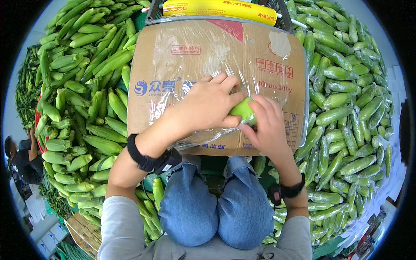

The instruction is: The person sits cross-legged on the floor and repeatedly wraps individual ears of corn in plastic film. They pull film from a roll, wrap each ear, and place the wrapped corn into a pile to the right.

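A green ear of corn lies between my hands over a flattened cardboard sheet. Clear plastic film stretches across the sheet and gathers around the ear. My left hand is closed over the ear's left part, its thumb along the near side and its fingers bent on the film. At the other end, my right hand grips the ear between thumb and fingers. Much of the ear is hidden under both hands.
A yellow film roll sits in a dark crate beyond the cardboard. Unwrapped corn is heaped at left, film-wrapped corn at right. My knees are just below the cardboard. Another person is at far left.
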A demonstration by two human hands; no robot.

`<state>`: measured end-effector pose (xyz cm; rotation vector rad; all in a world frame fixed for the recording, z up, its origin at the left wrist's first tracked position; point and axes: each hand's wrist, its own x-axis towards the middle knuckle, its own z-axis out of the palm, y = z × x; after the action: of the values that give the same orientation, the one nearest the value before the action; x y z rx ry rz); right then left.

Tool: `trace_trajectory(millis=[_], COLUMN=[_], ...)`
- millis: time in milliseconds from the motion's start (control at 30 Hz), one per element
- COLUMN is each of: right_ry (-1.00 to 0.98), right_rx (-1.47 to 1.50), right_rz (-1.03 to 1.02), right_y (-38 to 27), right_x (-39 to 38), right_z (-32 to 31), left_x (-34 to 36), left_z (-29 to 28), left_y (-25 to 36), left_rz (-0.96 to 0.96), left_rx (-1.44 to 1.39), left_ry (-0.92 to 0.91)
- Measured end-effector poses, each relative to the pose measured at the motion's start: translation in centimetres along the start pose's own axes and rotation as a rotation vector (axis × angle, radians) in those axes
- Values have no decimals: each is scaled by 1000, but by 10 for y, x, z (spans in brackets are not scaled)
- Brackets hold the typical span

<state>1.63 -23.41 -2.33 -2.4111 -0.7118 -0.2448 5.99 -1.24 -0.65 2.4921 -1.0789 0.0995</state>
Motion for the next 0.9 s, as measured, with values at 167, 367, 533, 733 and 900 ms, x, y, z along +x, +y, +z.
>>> trace_trajectory(millis=[167, 367, 533, 733, 900], right_ry=[107, 92, 92, -284, -107], right_rx=[-159, -221, -139, -122, -145], right_rz=[-73, -121, -84, 136, -126], right_y=[14, 20, 22, -18, -8], right_x=[32, 37, 53, 25, 34], right_z=[24, 28, 24, 1, 6], left_x=[-91, -101, 14, -59, -36], left_z=[-2, -42, -21, -8, 10], left_y=[34, -38, -55, 42, -3], left_rz=[-207, -299, -232, -280, -342], left_rx=[230, 129, 20, -9, 207], left_ry=[212, 382, -250, -141, -23])
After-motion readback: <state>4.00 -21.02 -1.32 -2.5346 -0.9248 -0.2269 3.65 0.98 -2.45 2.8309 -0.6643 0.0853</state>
